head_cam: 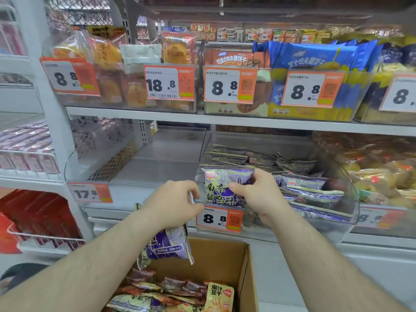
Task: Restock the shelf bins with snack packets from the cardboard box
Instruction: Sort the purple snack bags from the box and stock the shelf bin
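Hands meet at the front of the middle bin (351, 199), a clear tub on the lower shelf that already holds a heap of purple packets. The right hand (261, 194) pinches 1 purple packet (225, 188) by its right edge, thumb on the printed face and fingers curled behind, and holds it upright against the bin's front wall, just above the 8.8 tag (219, 218). The left hand (174, 203) is just left of that packet, its thumb and fingertips curled at the packet's left edge; below this hand hang more purple packets (167, 244), but I cannot tell how the fingers hold them.

Directly below the bin stands the open box (244, 278), with mixed red, brown and yellow packets lying loose inside. Left of the bin is another clear bin (126, 174), bare inside, with a 17.8 tag (90, 192) on its front. Above the bin, the upper shelf (225, 119) carries tubs of pastries and blue biscuit bags behind tags reading 8.8 and 18.8.
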The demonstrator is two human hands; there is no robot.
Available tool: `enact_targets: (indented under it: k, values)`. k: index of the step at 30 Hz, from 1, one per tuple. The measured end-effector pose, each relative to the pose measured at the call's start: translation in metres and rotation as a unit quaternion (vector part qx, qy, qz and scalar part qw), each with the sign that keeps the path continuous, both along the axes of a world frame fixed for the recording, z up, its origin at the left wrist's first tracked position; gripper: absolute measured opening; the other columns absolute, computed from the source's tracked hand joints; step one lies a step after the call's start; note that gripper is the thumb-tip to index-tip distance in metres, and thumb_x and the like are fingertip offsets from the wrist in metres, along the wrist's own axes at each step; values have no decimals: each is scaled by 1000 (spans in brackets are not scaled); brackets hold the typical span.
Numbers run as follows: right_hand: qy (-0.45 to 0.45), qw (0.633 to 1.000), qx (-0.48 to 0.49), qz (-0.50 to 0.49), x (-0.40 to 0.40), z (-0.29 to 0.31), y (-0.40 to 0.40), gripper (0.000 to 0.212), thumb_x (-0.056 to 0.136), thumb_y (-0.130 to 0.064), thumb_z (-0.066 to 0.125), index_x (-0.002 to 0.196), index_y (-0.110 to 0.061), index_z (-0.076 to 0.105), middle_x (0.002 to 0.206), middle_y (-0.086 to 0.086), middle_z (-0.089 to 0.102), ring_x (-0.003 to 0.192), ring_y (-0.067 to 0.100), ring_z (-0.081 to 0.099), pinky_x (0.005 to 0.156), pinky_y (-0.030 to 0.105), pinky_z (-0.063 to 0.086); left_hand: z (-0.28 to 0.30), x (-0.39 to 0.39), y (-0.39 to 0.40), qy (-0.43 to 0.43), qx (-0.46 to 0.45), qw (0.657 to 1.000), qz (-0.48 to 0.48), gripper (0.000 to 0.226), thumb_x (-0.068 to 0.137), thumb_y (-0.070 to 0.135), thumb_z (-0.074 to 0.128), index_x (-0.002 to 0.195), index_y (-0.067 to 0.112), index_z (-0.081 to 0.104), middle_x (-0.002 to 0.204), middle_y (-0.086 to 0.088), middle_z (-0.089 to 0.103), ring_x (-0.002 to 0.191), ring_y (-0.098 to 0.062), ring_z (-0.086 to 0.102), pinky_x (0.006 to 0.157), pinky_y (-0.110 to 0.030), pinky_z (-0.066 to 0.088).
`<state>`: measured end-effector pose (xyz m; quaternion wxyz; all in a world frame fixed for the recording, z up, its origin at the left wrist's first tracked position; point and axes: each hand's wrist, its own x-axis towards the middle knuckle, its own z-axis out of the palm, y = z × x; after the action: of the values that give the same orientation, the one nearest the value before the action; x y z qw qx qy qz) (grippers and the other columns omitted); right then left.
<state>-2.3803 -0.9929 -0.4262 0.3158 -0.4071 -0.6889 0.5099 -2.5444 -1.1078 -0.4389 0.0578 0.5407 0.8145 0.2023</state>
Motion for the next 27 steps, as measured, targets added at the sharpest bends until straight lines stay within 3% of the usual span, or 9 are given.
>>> enact_targets:
  k: [3,6,8,10,12,13,16,20,27]
  values:
    - [-83,996,36,-22,-3,-2,0,27,78,-14,82,82,-13,55,81,11,64,86,31,70,71,47,54,3,-1,-2,22,55,998,-2,20,85,45,66,94,34,51,83,16,57,86,-10,57,76,-30,49]
    - [-161,986,41,-7,-3,2,-1,66,78,-25,83,135,-14,53,98,3,64,90,22,63,74,36,49,9,1,2,87,83,993,-6,32,88,48,60,115,36,49,105,16,54,100,-14,59,86,-33,48]
    - [-215,975,57,1,-4,6,0,81,78,-32,83,146,-14,43,128,4,61,111,24,59,88,34,48,12,5,6,134,66,989,-20,49,89,55,56,132,36,44,126,12,49,104,-18,61,88,-33,48]
    - [-275,958,81,24,-6,10,0,66,78,-38,81,134,-15,55,132,4,59,117,25,57,85,31,47,15,10,10,173,47,983,-36,62,91,58,54,145,37,34,140,12,41,106,-21,62,88,-32,47]
    - [-326,935,128,52,-7,14,1,26,80,-41,78,84,-20,62,87,0,61,83,22,59,59,27,39,16,14,16,187,16,981,-55,70,91,57,54,152,39,23,148,12,36,114,-24,59,92,-33,46]
    - [-340,928,128,77,-6,13,5,34,80,-38,77,68,-18,52,70,0,52,66,20,51,52,28,32,16,15,18,184,-7,981,-62,73,91,56,55,153,40,20,149,11,36,118,-25,57,94,-34,46]
    - [-342,925,107,126,0,30,6,7,78,-14,70,82,-9,67,62,2,52,54,20,46,52,26,35,13,17,18,179,-51,980,-73,66,92,53,56,150,41,28,146,10,42,119,-28,55,97,-38,47]
    - [-236,956,171,24,-9,49,37,23,77,-8,59,79,-27,73,89,-7,72,89,16,66,82,29,52,12,18,15,203,-76,973,-82,58,94,49,55,147,37,35,144,6,43,115,-30,57,92,-40,51]
    - [-540,762,295,201,-52,42,63,18,91,-33,59,100,-26,72,104,-5,70,101,21,58,96,44,30,14,28,24,193,-78,970,-124,76,91,31,57,153,42,14,149,7,40,115,-30,58,86,-38,50]
